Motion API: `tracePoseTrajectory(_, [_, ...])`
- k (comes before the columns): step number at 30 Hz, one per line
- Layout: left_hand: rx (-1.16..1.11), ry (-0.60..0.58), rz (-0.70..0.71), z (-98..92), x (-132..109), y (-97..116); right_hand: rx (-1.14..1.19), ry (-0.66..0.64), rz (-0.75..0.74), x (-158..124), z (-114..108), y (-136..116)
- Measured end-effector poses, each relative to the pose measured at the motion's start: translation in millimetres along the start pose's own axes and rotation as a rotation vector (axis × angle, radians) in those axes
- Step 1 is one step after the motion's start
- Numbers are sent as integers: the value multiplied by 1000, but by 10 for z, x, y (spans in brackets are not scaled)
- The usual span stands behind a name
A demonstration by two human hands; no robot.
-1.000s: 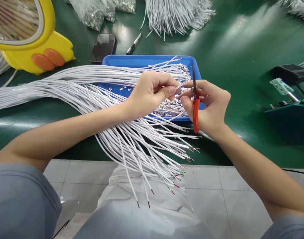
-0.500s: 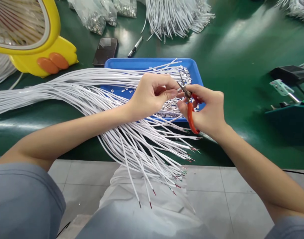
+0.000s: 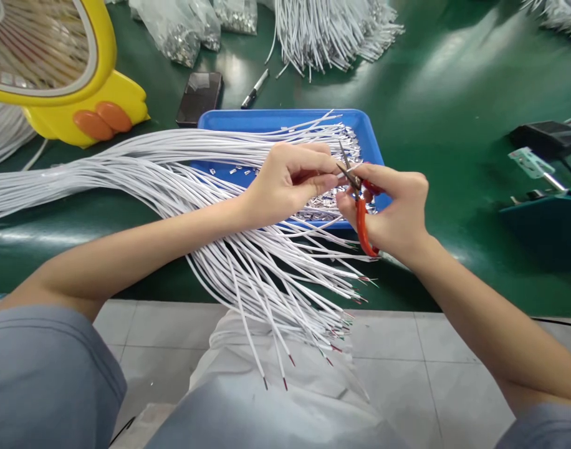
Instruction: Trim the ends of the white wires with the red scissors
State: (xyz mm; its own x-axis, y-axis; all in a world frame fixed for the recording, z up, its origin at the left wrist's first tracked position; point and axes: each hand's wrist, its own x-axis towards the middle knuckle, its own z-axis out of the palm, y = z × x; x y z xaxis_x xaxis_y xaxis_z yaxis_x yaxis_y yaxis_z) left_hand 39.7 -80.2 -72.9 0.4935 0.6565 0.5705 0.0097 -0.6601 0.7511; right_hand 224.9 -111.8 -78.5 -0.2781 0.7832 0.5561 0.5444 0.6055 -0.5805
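Note:
Over the blue tray (image 3: 376,144), my left hand (image 3: 292,181) pinches the end of a white cable (image 3: 355,167) between thumb and fingers. My right hand (image 3: 398,209) grips small scissors (image 3: 361,224) with orange-red handles. Their dark blades are parted and point up and left, right by the cable's tip. A large bundle of white cables (image 3: 140,171) runs in from the left, some into the tray, others under my left forearm and over the table edge. Several of those ends show red, green and dark inner wires. Small shiny metal pieces (image 3: 320,206) lie in the tray, partly hidden by my hands.
A yellow fan (image 3: 105,56) stands at the left. Behind the tray are a black phone-like box (image 3: 199,103), a pen (image 3: 255,88), bags of metal parts (image 3: 177,37) and another cable bundle (image 3: 332,31). A dark device with a lever (image 3: 542,212) is at the right.
Both hands have shifted slightly right and down with the scissors. The blades look a little wider apart, and the pinched white cable's tip shows more clearly beside them.

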Motion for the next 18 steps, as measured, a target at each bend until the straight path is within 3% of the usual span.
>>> tracePoseTrajectory(5, [-114,111,-30,-13,30,9,44,10,117,34,11,159])
tracePoseTrajectory(9, [-94,201,-77,19,28,16,231,114,235,90,15,254])
tracePoseTrajectory(13, [22,154,-59,65,-6,45,440,185,162,95,-17,142])
tracePoseTrajectory(18, [102,55,-28,77,-28,53,422,188,93,38,-40,47])
